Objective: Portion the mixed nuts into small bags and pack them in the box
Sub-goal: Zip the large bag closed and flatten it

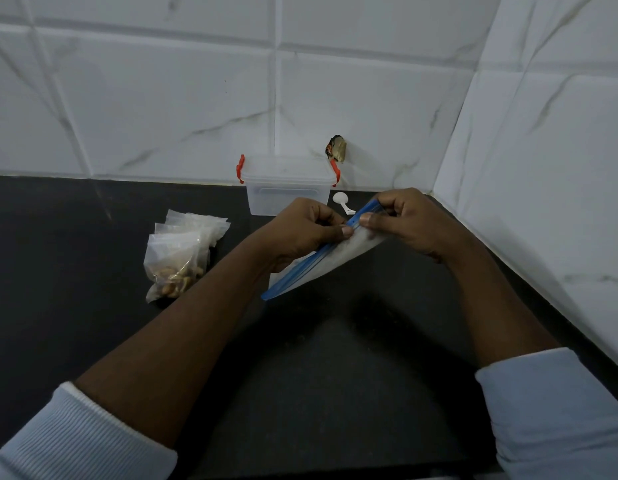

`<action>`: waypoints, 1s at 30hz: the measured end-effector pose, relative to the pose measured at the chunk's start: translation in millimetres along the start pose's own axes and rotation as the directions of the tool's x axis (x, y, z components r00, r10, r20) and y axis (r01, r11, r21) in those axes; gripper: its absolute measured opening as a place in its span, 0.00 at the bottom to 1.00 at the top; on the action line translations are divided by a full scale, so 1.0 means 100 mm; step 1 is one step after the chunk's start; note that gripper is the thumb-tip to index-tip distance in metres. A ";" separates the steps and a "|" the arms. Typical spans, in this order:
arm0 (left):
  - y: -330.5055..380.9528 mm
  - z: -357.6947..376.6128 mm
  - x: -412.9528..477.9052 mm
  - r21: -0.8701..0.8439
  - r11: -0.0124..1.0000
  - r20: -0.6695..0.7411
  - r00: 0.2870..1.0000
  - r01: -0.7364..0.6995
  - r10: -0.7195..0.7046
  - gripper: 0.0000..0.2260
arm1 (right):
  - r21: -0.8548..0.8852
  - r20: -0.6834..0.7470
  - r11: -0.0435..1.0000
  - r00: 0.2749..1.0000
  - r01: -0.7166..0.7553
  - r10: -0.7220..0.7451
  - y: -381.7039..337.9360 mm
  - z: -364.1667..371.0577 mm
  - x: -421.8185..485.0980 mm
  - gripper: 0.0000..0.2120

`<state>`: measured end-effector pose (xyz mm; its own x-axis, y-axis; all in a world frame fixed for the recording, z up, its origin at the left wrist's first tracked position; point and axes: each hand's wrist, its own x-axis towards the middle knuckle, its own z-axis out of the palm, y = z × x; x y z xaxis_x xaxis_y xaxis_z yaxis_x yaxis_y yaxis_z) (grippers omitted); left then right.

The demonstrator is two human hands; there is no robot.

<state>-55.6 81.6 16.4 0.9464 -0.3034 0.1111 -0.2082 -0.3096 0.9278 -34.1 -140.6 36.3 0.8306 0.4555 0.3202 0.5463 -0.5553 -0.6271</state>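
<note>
Small bags point(191, 230) lie in a loose pile on the left of the dark bench point(58, 237), within easy reach for filling. The nearest one point(172, 271) holds mixed nuts and is probably parked there until packing. To their right the left hand point(300, 233) reaches in from the near left on an outstretched forearm, its thumb and curled fingers pinching the blue strip point(300, 268) of a large zip bag point(335, 258). That bag is held off the bench, slanting from near left up to far right with its mouth edge uppermost, which I judge suits working the seal between the two thumbs. Whether the seal is being pulled apart or pressed together I cannot tell, nor whether nuts are inside. Beyond the hands, against the tiled wall, stands the clear box point(288, 188), lid on with red latches at its ends, and no bags show through its wall. A white scoop point(342, 200) lies just right of it. The right hand point(404, 223) pinches the same strip just beside the left thumb, its other fingers curled round the strip's far end, and its forearm angles in from the near right
</note>
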 end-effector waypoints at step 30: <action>0.00 0.01 0.00 -0.042 0.998 -0.042 0.998 0.036 -0.038 0.01 | 0.013 0.036 0.999 0.999 -0.033 0.032 -0.07 -0.03 -0.03 0.05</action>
<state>-56.1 80.8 15.9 0.9632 -0.2529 0.0907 -0.1632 -0.2827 0.9452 -40.4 -139.9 41.8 0.8433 0.4624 0.2738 0.5173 -0.5605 -0.6467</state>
